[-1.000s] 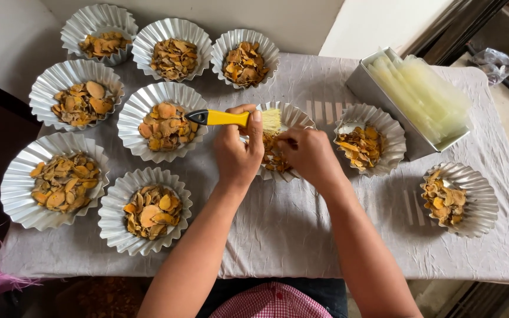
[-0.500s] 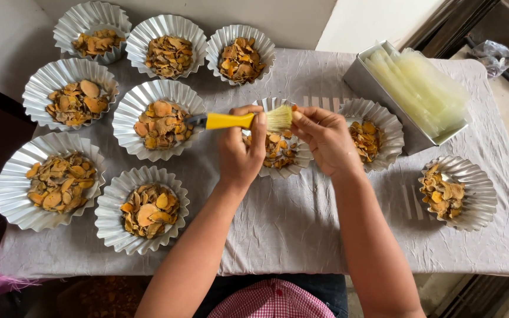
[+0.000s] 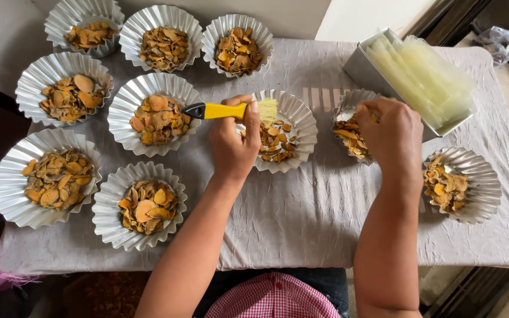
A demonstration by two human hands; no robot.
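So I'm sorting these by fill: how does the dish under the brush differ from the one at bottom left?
The dish under the brush holds few slices, its bottom bare in places; the bottom-left dish is covered. The left hand overlaps the first; the second is untouched. Both are fluted and silvery.

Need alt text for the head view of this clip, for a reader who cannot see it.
A person's left hand holds a yellow-handled brush over a fluted foil dish of dried orange slices, while the right hand reaches into a neighbouring foil dish. More filled dishes and a metal tin of pale strips sit on a grey cloth-covered table.
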